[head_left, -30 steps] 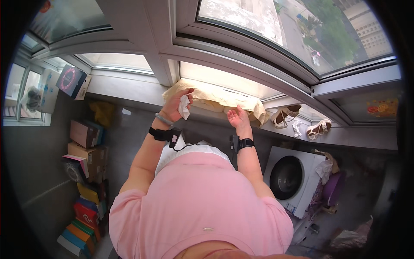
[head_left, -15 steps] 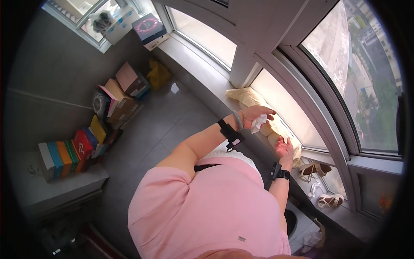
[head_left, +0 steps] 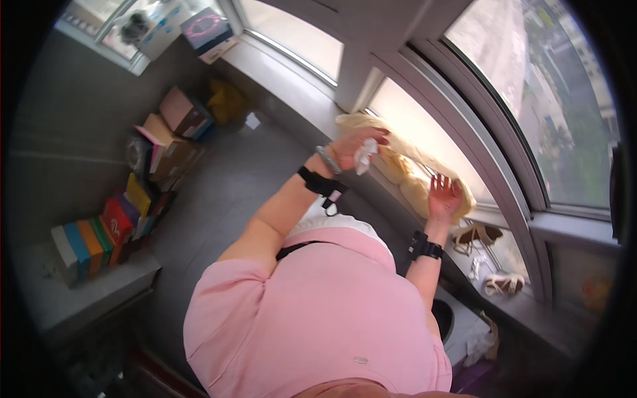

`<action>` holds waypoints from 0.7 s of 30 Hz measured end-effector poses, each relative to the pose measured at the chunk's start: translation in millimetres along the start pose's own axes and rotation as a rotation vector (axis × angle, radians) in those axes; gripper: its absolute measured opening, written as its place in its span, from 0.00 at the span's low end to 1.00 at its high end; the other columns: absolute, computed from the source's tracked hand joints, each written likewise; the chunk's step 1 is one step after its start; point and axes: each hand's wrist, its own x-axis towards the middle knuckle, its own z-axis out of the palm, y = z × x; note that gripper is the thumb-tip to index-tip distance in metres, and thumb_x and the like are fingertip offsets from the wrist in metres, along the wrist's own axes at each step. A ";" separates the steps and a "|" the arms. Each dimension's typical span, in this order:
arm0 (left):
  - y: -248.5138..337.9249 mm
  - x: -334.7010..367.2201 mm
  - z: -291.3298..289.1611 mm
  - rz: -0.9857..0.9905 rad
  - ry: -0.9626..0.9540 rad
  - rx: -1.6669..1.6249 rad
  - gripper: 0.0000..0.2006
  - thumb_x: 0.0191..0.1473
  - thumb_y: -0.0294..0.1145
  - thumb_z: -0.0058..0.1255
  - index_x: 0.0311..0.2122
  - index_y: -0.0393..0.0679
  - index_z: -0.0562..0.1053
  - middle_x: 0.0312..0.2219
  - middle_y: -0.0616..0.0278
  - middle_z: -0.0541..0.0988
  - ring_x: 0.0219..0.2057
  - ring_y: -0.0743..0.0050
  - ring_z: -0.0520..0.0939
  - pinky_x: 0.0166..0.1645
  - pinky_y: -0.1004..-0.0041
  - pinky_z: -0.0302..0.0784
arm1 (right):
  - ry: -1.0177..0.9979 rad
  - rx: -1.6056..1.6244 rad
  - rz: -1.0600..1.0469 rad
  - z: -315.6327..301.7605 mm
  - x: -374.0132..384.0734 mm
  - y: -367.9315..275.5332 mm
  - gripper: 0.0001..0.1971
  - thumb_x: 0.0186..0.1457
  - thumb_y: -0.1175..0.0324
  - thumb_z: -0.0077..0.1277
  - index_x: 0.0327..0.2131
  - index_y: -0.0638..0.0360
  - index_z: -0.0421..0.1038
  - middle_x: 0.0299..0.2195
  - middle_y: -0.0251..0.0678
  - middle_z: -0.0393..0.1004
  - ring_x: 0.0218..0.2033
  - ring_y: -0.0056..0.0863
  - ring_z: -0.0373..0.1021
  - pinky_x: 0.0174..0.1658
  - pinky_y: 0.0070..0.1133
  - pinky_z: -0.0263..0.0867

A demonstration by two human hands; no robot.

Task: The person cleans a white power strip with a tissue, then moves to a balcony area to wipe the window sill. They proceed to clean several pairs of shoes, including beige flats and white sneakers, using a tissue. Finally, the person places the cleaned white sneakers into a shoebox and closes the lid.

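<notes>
A pale yellow cloth (head_left: 405, 166) lies bunched along the window sill (head_left: 298, 86) under the window. My left hand (head_left: 355, 146) is at the cloth's left end and is closed on a small crumpled white tissue (head_left: 365, 156). My right hand (head_left: 443, 198) rests flat with spread fingers on the cloth's right part. Both wrists carry black straps. My pink shirt fills the lower middle of the view.
Two pairs of sandals (head_left: 494, 259) sit on the sill to the right. Cardboard boxes (head_left: 169, 136) and a row of coloured boxes (head_left: 99, 232) stand along the left wall. A white washing machine (head_left: 458, 322) is below right. A box (head_left: 209, 30) rests on the far sill.
The view has swung to the left and tilted, so the window now runs diagonally. Both hands stay on the cloth; the right hand has spread open on it.
</notes>
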 end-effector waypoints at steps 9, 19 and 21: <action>13.8 -11.2 0.7 0.014 0.093 0.110 0.14 0.57 0.34 0.48 0.47 0.42 0.70 0.34 0.65 0.77 0.29 0.80 0.79 0.21 0.84 0.74 | -0.253 0.171 -0.077 31.8 -41.1 -6.5 0.25 0.41 0.64 0.56 0.47 0.53 0.71 0.52 0.35 0.69 0.56 0.33 0.61 0.62 0.36 0.49; 21.2 -13.0 9.0 0.021 0.049 0.262 0.16 0.56 0.34 0.48 0.50 0.42 0.68 0.37 0.63 0.76 0.28 0.81 0.77 0.21 0.84 0.72 | -0.238 0.201 -0.177 22.5 -97.6 -7.1 0.31 0.41 0.61 0.52 0.52 0.58 0.66 0.53 0.37 0.68 0.57 0.33 0.60 0.63 0.33 0.49; 22.2 -14.3 24.5 -0.017 0.006 0.369 0.18 0.56 0.34 0.48 0.52 0.42 0.67 0.41 0.62 0.75 0.28 0.82 0.77 0.21 0.85 0.71 | -0.235 0.192 -0.148 17.2 -107.3 -8.2 0.31 0.41 0.61 0.51 0.52 0.58 0.65 0.53 0.37 0.68 0.56 0.33 0.61 0.62 0.32 0.51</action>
